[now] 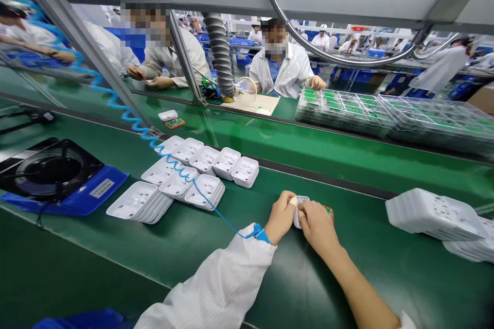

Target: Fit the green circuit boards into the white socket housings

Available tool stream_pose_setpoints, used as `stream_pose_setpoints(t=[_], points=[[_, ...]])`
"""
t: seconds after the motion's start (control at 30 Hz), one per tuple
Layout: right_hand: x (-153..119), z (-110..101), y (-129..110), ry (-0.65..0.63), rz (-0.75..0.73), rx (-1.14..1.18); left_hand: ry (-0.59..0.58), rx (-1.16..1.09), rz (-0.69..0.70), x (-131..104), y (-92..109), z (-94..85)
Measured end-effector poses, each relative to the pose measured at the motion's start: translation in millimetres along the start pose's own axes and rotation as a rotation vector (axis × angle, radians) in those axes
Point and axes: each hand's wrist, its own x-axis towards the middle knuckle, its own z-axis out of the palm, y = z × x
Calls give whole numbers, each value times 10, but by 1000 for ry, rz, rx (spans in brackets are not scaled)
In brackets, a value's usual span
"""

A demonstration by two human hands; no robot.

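Between my two hands a small white plastic housing (297, 220) stands tilted over the green work surface. My left hand (283, 215), with a blue wrist strap (261, 233) and its coiled cord, is closed on the housing's left side. The fingers of my right hand (317, 223) are bent and press at the housing's inside; the fingertips are partly hidden. A green and orange circuit board (329, 212) shows just behind my right hand, mostly covered by it.
Stacks of white housings (206, 190) lie left of centre, more stacks (432, 213) at the right. A black fan (52, 167) is at the far left. Beyond the green belt (309, 149), a person's hand (316, 83) touches clear trays (347, 110). A metal post (104, 56) slants at the left.
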Motion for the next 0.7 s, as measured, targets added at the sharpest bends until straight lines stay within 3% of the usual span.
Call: stream_pose_setpoints(t=[0.3,0.5,0.7], points=[[-4,108,76,23,-65,-37,-56,86,-4,35,-62,-30],[8,65,101,58,-10,-15,-78,12,-55,24,-80,-3],[10,60,91,-6,33,78,-65,37,-29,3,-44,-22]])
